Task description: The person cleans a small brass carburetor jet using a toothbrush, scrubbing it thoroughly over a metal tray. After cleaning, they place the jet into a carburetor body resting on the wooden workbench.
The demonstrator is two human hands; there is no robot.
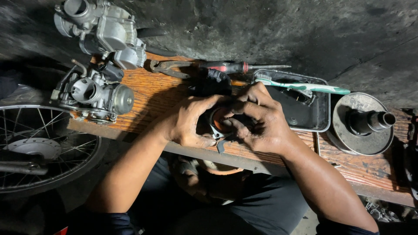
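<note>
- Wooden board (148, 93), middle of the frame: orange-brown with a fine dark grain.
- Two carburetors (98, 93), upper left: dull silver-grey metal.
- Toothbrush (305, 86), upper right: white and green.
- Screwdriver (237, 67), top centre: red and black handle.
- Tray (320, 117) (under the toothbrush): black, pale rim.
- Round part (220, 122), centre: orange inside, grey outside.

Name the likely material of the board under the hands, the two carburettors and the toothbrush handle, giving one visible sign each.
Board: wood, visible grain, worn orange.
Carburettors: cast metal, dull silver-grey sheen.
Toothbrush handle: probably plastic, smooth white and green.
</note>
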